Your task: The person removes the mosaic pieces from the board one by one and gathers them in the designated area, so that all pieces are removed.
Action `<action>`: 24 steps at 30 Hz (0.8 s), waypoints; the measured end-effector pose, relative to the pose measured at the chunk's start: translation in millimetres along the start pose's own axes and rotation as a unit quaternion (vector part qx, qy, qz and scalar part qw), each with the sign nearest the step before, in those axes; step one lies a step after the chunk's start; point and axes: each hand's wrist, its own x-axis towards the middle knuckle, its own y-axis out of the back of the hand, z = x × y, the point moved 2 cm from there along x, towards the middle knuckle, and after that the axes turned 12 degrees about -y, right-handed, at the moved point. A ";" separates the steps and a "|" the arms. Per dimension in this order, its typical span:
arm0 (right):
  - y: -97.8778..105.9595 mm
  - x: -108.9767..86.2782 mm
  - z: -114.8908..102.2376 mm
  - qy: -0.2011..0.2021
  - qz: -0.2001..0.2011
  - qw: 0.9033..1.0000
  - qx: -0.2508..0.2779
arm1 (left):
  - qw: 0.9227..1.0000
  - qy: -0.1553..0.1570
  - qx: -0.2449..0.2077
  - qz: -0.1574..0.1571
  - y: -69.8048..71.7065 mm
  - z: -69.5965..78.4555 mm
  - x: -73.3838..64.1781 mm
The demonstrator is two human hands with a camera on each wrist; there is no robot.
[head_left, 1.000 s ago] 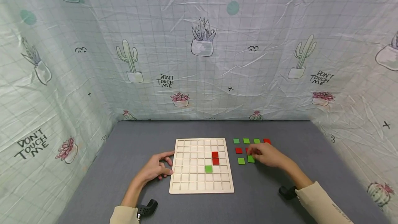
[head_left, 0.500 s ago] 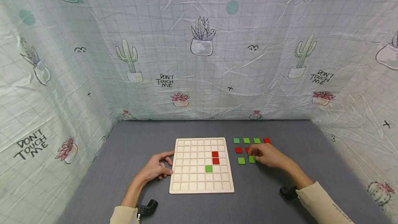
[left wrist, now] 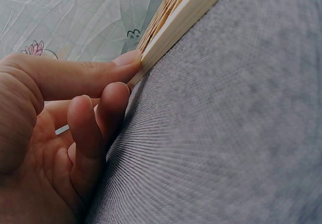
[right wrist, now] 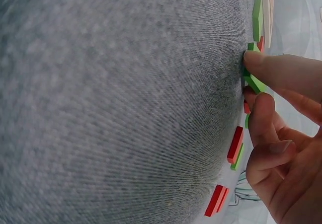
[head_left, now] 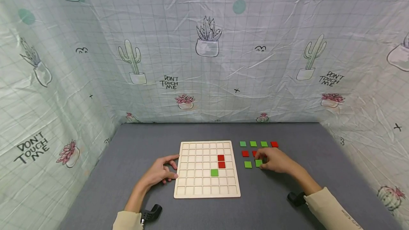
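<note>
A pale wooden grid board (head_left: pixel 195 184) lies on the table; two red square tiles (head_left: pixel 222 165) and a green square tile (head_left: pixel 214 173) sit in its cells. My left hand (head_left: pixel 159 171) rests at the board's left side, thumb and forefinger touching its edge. In the left wrist view the thumb (left wrist: pixel 95 73) lies against the board's side (left wrist: pixel 176 27), the other fingers loosely bent. My right hand (head_left: pixel 276 160) is right of the board and pinches a green tile (head_left: pixel 258 163) between thumb and fingers. In the right wrist view this tile (right wrist: pixel 255 83) is partly hidden by the thumb.
Loose tiles lie in rows right of the board: a green tile (head_left: pixel 247 164) beside the pinched one, a red tile (head_left: pixel 245 154) behind it, and more green tiles (head_left: pixel 253 143) with a red tile (head_left: pixel 274 144) farther back. A patterned cloth (head_left: pixel 207 70) hangs around the table.
The green tile at my right fingers has shifted slightly right, and the fingertips show a little farther apart around it. The left hand and the board have stayed in place.
</note>
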 end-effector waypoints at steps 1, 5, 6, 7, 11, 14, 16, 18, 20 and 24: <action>-0.3 0.1 0.2 0.000 0.001 1.000 -0.002 | 1.000 0.000 0.000 0.000 -0.1 0.1 0.0; -0.6 0.2 0.3 0.000 0.000 1.000 -0.006 | 1.000 0.000 -0.001 0.000 0.0 0.5 0.1; -0.6 0.2 0.2 -0.001 0.000 1.000 -0.007 | 1.000 0.000 0.000 0.000 0.0 0.5 0.1; -0.5 0.2 0.1 -0.001 0.000 1.000 -0.007 | 1.000 0.000 -0.001 0.001 0.0 0.5 0.1; -0.4 0.0 -0.1 -0.002 -0.002 1.000 -0.009 | 1.000 0.001 0.001 0.001 0.0 0.2 0.0; -0.4 -0.2 -0.2 -0.001 -0.003 1.000 -0.010 | 1.000 0.001 0.003 0.001 0.0 0.2 -0.2; -0.3 -0.2 -0.2 0.000 -0.004 1.000 -0.009 | 1.000 0.000 0.003 0.001 0.1 0.4 -0.1; -0.1 -0.1 0.0 0.001 -0.003 1.000 -0.007 | 1.000 -0.001 0.003 0.001 0.2 0.7 -0.1; 0.0 0.0 0.1 0.002 -0.003 1.000 -0.005 | 1.000 -0.001 0.004 0.001 0.2 0.9 0.0; -0.1 0.0 0.4 0.002 -0.004 1.000 -0.002 | 1.000 -0.001 0.004 0.002 0.1 1.3 0.1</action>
